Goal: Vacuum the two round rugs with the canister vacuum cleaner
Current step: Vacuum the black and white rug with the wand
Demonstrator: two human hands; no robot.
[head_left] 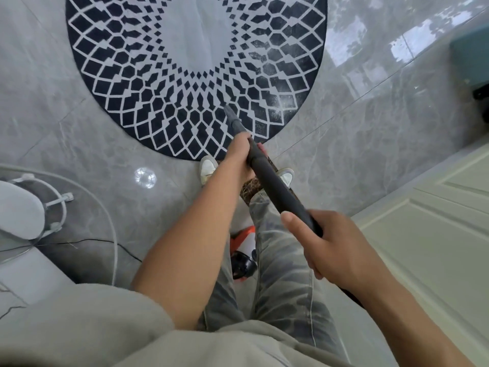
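Though behind the shoes [207, 168], canister [242, 251], cable [105, 241].

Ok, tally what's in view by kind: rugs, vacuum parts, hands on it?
round rug: 1
vacuum wand: 1
orange canister: 1
hands gripping the wand: 2, left hand and right hand
total: 5

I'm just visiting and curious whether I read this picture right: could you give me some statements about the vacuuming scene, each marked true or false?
1. The left hand and right hand both grip the vacuum wand. True.
2. The nozzle is over bare tile. False: it is over the round rug.
3. The rug is plain red. False: it is black with a white lattice.
4. An orange canister vacuum sits by the person's legs. True.
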